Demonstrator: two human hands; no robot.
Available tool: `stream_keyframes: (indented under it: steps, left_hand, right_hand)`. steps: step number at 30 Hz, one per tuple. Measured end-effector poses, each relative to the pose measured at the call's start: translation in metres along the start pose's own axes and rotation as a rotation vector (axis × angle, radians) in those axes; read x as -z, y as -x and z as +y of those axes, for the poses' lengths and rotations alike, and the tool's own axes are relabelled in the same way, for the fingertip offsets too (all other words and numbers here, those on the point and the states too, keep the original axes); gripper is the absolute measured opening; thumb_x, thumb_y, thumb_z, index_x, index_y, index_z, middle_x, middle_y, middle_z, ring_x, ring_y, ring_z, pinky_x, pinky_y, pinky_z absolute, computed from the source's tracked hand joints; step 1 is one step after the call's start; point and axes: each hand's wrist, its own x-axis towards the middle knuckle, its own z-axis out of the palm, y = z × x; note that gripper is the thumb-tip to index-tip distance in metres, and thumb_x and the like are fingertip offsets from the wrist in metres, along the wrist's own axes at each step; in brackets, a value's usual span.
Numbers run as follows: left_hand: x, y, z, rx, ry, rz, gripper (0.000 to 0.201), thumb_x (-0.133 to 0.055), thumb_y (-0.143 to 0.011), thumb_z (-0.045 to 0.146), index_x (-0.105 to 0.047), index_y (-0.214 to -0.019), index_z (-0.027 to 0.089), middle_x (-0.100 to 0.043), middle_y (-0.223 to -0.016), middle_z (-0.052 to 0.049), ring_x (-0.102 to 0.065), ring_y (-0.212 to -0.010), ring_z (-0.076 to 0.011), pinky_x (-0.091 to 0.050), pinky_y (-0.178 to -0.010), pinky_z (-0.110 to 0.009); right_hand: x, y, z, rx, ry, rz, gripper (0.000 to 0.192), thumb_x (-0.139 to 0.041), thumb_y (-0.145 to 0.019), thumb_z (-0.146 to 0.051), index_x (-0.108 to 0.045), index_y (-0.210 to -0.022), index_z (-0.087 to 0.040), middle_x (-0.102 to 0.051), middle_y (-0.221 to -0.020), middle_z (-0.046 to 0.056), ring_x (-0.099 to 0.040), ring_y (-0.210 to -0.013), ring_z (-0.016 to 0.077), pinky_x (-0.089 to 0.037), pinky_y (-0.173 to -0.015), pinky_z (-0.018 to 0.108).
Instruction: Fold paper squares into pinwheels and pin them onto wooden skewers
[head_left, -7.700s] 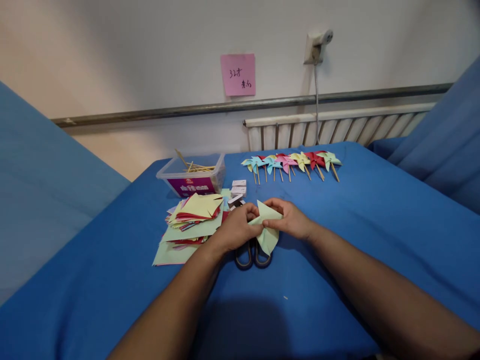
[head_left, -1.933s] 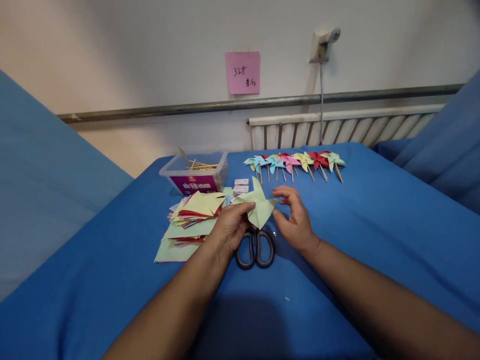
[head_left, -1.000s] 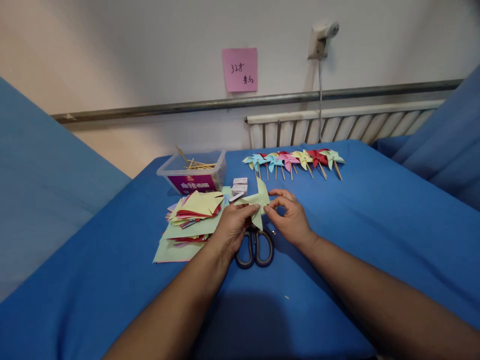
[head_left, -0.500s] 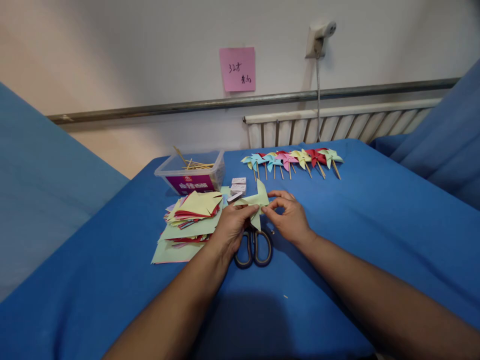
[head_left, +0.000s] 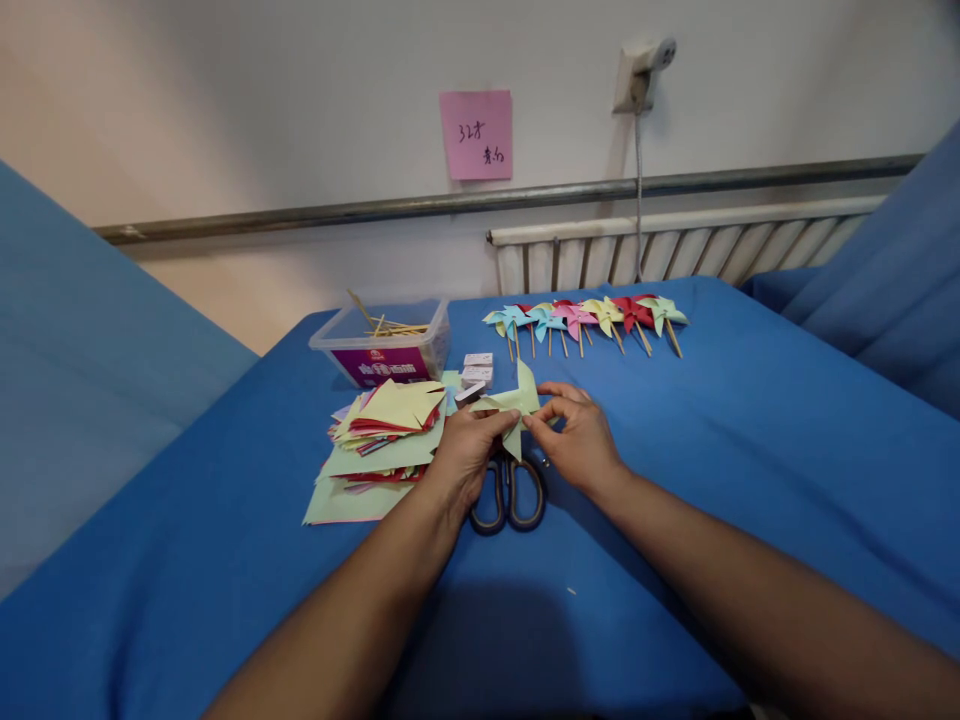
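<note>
Between my two hands is a pale green paper pinwheel (head_left: 526,388), its blades folded in. My left hand (head_left: 471,445) grips it from the left, thumb lying near its centre. My right hand (head_left: 571,432) pinches the right side of the paper with thumb and forefinger; whether a small pin sits between those fingertips cannot be made out. Directly below lie scissors (head_left: 527,510) with dark handles toward me, their blades hidden under the hands and paper. Beyond my left hand are a small stapler-like object (head_left: 470,393) and two little white boxes (head_left: 478,375).
Left of my hands lies a stack of coloured paper pieces (head_left: 397,405) on green sheets (head_left: 337,502). Behind it stands a clear plastic tub (head_left: 442,345) with wooden sticks. Several finished pinwheels (head_left: 577,320) on sticks line the back of the blue-covered table (head_left: 750,450).
Almost nothing differs. Both hands keep the green pinwheel in the same place, and the view has shifted very slightly.
</note>
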Motion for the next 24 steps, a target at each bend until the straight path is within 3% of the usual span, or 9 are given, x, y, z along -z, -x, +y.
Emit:
stream_keyframes:
  steps: [9, 24]
  left_hand:
    - [0.0014, -0.0012, 0.0008, 0.029, 0.018, -0.031, 0.027, -0.081, -0.052, 0.016, -0.071, -0.077, 0.011, -0.07, -0.067, -0.005, -0.061, -0.057, -0.0149, -0.047, -0.059, -0.026]
    - [0.003, -0.0027, -0.0006, 0.024, -0.037, -0.064, 0.028, -0.081, -0.055, 0.017, -0.073, -0.081, 0.01, -0.07, -0.063, -0.006, -0.061, -0.058, -0.0156, -0.046, -0.06, -0.026]
  right_hand:
    - [0.0038, -0.0065, 0.0062, 0.002, -0.054, -0.05, 0.018, -0.067, -0.075, -0.03, -0.064, -0.059, -0.023, -0.066, -0.109, 0.005, -0.058, -0.104, 0.0247, -0.036, -0.1, 0.048]
    - [0.0014, -0.0069, 0.0082, -0.062, -0.056, -0.06, 0.018, -0.067, -0.073, -0.029, -0.063, -0.057, -0.022, -0.068, -0.1, 0.007, -0.061, -0.099, 0.0232, -0.042, -0.094, 0.042]
